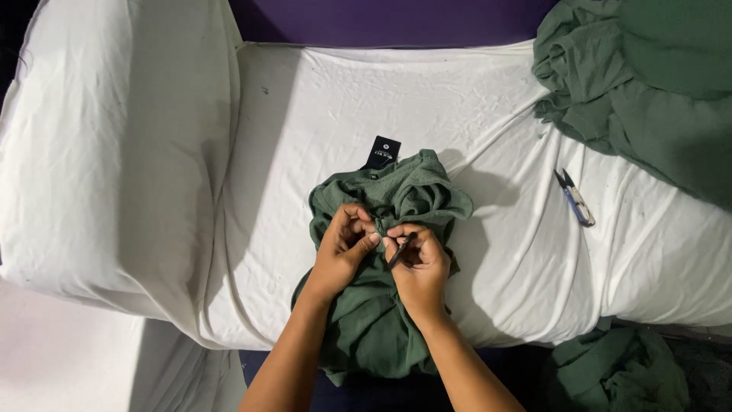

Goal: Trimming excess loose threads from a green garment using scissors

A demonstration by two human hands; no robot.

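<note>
White-sheeted bed (488, 114), purple wall behind. Green garment (381, 305) bunched at centre, black tag (382, 152) at top. Left hand (345, 248) pinching fabric; right hand (421, 267) gripping thin dark tool (399, 251). Thread snips (574, 197) lying well apart. Step: picking at stitching, probably; steady pinch needed.

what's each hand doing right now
Left hand: fingers pinched shut on the green garment.
Right hand: closed on a thin dark tool, resting on the garment.

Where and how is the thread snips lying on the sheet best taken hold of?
Judging by its pose, grip the snips across its blue handle end, from above: it lies flat on the white sheet, dark blades pointing up-left, nothing touching it.
</note>
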